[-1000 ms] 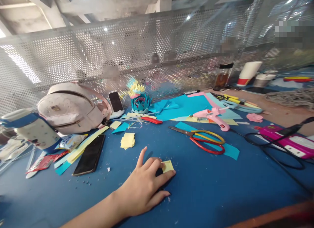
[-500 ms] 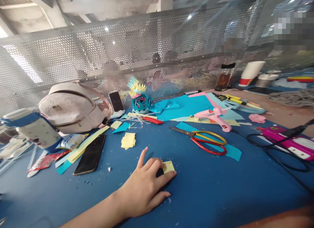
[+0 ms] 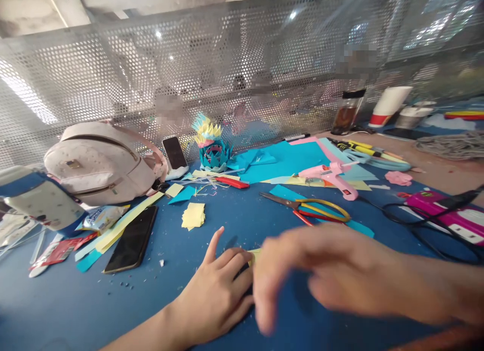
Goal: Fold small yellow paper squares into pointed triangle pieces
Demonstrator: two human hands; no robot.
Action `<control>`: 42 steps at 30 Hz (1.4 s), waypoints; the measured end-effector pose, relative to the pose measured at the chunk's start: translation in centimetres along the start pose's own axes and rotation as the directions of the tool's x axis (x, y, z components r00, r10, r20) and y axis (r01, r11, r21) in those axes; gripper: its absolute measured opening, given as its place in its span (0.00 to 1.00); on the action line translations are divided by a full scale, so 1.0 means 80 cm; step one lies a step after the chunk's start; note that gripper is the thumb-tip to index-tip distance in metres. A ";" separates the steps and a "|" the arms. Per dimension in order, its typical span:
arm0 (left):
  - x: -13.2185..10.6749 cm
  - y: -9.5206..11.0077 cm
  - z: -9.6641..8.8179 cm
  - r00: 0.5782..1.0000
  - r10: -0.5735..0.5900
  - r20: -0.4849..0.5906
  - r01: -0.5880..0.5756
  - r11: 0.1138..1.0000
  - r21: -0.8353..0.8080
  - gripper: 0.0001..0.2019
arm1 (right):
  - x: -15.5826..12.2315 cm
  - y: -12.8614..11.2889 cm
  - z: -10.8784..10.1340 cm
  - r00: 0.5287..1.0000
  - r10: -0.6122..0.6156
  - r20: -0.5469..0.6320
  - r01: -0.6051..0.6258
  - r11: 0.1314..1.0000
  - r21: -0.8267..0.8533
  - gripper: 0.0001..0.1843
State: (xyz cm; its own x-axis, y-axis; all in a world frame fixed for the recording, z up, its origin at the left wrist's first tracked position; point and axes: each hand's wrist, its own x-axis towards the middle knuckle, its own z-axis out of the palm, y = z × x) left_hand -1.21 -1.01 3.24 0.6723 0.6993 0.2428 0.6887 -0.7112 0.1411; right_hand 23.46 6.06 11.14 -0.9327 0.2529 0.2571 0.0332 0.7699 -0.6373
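Pale yellow paper slip [image 3: 254,256] at the left fingertips [image 3: 247,275]. Beyond left fingers: light yellow paper stack [image 3: 193,216], then folded-paper model [image 3: 215,152] in teal, yellow, pink, light blue. Left of them: black phone [image 3: 132,240], pale pink backpack [image 3: 102,167], cream tumbler [image 3: 49,205] with blue bands, small dark motifs. Beyond right fingers [image 3: 265,290]: scissors [image 3: 292,203], dark blades, one yellow loop, one red; pink glue gun [image 3: 327,174], red switch. Far right of them: magenta-and-white power strip [image 3: 423,203]. Tabletop [image 3: 181,260] under both: plain blue.
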 end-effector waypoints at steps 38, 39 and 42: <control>0.079 -0.024 -0.007 0.837 -0.478 0.268 0.542 0.793 -0.279 0.07 | 0.001 0.126 0.030 0.983 -0.089 -0.162 0.058 0.981 -0.188 0.13; 0.081 -0.024 -0.010 0.831 -0.476 0.289 0.547 0.793 -0.267 0.07 | 0.000 0.126 0.030 0.984 -0.067 -0.167 0.035 0.982 -0.188 0.12; 0.087 -0.022 -0.015 0.814 -0.471 0.340 0.556 0.801 -0.222 0.05 | -0.003 0.128 0.031 0.989 -0.011 -0.145 -0.018 0.980 -0.200 0.09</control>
State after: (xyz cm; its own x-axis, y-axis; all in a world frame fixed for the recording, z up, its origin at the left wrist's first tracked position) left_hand 1.93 4.99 5.83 0.3151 0.9288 -0.1952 0.8652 -0.1966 0.4613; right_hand 23.15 12.44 2.78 -0.8712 0.3263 0.3668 0.1213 0.8670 -0.4833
